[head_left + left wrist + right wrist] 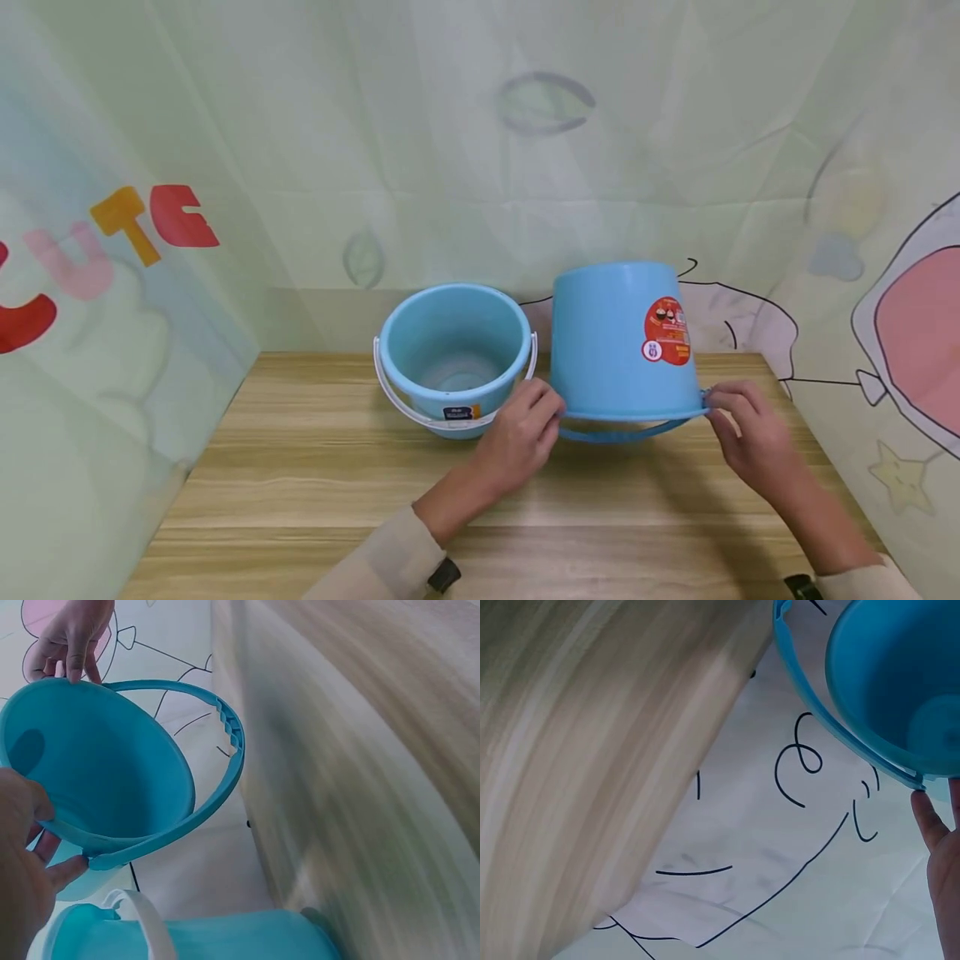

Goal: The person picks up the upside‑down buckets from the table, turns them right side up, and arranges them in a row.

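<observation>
A blue bucket (611,350) with a red sticker hangs mouth-down above the wooden table, tilted slightly. My left hand (522,429) grips its rim on the left. At the opposite side, my right hand (757,433) pinches the rim near the handle joint. The bucket's blue handle (225,761) swings loose below the opening, and in the left wrist view the inside looks bare. Just left of it, a lighter blue bucket (420,367) stands upright with its white handle (408,410) lowered to the front. My left hand partly covers that bucket's right side.
The wooden table (315,492) backs onto a pale printed curtain (450,167), which also runs along both sides. Both buckets are near the table's back edge. Cartoon drawings and coloured letters decorate the curtain.
</observation>
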`<state>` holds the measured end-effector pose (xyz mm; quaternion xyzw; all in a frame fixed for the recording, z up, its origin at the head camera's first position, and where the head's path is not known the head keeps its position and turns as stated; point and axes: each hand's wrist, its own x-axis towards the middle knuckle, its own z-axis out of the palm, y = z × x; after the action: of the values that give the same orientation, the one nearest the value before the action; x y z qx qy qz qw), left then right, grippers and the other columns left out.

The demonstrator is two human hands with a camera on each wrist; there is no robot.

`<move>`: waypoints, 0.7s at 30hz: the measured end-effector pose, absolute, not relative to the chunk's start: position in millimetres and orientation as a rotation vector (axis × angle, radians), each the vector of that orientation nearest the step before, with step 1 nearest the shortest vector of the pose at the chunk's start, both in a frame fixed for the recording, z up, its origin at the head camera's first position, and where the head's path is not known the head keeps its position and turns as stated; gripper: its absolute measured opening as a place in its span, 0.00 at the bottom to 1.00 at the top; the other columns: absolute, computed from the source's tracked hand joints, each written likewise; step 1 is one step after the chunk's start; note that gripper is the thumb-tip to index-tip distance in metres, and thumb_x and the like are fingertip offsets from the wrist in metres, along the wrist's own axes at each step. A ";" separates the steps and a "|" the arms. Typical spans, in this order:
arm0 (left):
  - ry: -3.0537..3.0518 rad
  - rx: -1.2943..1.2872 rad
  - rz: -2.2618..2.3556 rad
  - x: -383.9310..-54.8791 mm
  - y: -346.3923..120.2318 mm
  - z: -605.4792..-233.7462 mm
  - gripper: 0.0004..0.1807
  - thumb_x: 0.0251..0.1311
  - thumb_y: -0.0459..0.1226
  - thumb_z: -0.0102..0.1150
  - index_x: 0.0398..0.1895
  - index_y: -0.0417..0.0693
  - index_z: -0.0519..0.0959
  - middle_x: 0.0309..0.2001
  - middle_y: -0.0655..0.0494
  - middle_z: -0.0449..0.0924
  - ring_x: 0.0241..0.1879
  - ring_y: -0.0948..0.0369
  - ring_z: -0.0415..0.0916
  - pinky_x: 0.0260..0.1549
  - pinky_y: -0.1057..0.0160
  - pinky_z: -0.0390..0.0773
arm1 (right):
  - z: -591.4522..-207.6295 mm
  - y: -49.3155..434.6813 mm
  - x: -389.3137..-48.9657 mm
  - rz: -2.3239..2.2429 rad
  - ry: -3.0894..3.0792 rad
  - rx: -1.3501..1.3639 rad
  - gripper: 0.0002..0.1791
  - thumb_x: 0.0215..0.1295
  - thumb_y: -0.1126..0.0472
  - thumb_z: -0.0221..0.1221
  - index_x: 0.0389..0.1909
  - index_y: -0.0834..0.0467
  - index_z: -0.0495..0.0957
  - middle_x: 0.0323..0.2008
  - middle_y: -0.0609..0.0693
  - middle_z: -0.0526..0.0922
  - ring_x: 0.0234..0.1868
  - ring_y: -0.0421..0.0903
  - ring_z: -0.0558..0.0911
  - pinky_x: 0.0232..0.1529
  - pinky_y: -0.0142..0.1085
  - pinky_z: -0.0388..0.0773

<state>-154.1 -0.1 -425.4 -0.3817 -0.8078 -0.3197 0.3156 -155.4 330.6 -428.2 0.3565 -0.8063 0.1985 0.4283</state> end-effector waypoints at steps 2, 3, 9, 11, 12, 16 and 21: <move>-2.113 -1.014 -0.836 -154.8 -0.4 -422.7 0.08 0.60 0.22 0.60 0.35 0.42 0.79 0.38 0.53 0.75 0.41 0.58 0.76 0.43 0.68 0.81 | -425.6 330.3 -155.2 0.485 -2.011 0.885 0.27 0.83 0.48 0.46 0.37 0.69 0.76 0.37 0.63 0.81 0.41 0.48 0.79 0.64 0.14 0.62; -2.105 -1.017 -0.834 -155.1 -0.6 -421.7 0.08 0.60 0.22 0.60 0.35 0.42 0.79 0.38 0.52 0.75 0.41 0.58 0.76 0.43 0.68 0.81 | -424.2 329.9 -155.0 0.482 -2.009 0.882 0.27 0.83 0.47 0.45 0.37 0.69 0.76 0.37 0.63 0.81 0.41 0.48 0.79 0.64 0.14 0.62; -2.050 -1.037 -0.810 -157.3 -2.1 -416.9 0.07 0.60 0.22 0.60 0.36 0.41 0.79 0.38 0.52 0.76 0.41 0.57 0.76 0.44 0.67 0.82 | -417.9 328.9 -152.6 0.462 -2.012 0.855 0.29 0.82 0.46 0.45 0.38 0.69 0.76 0.37 0.63 0.81 0.39 0.51 0.79 0.63 0.14 0.61; -2.038 -1.040 -0.800 -157.9 -2.5 -415.3 0.07 0.61 0.22 0.60 0.36 0.41 0.80 0.38 0.51 0.76 0.42 0.57 0.77 0.44 0.67 0.82 | -416.3 328.7 -151.9 0.459 -2.013 0.850 0.29 0.82 0.46 0.45 0.38 0.70 0.76 0.37 0.63 0.81 0.39 0.51 0.79 0.63 0.14 0.61; -2.033 -1.040 -0.794 -158.1 -2.6 -414.4 0.07 0.61 0.22 0.60 0.37 0.41 0.80 0.38 0.51 0.76 0.42 0.57 0.77 0.44 0.67 0.82 | -415.6 328.7 -151.4 0.455 -2.015 0.846 0.29 0.82 0.45 0.45 0.39 0.69 0.76 0.37 0.63 0.81 0.39 0.50 0.79 0.63 0.14 0.61; -2.016 -1.037 -0.781 -157.9 -2.9 -410.2 0.07 0.61 0.23 0.60 0.37 0.40 0.81 0.38 0.51 0.77 0.42 0.57 0.77 0.44 0.67 0.82 | -412.0 329.4 -150.1 0.447 -2.024 0.835 0.29 0.82 0.45 0.45 0.39 0.69 0.76 0.38 0.62 0.81 0.39 0.51 0.79 0.64 0.14 0.61; -2.005 -1.033 -0.786 -157.6 -3.0 -404.3 0.07 0.61 0.23 0.60 0.39 0.40 0.82 0.39 0.51 0.78 0.41 0.58 0.78 0.44 0.68 0.83 | -406.0 330.7 -147.0 0.455 -2.075 0.810 0.30 0.82 0.44 0.43 0.41 0.69 0.76 0.39 0.61 0.80 0.40 0.50 0.78 0.63 0.12 0.60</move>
<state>-157.6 -3.0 -404.3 -0.4022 -0.7808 -0.3059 0.3676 -147.0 330.7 -406.0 0.3231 -0.8280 0.1817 0.4207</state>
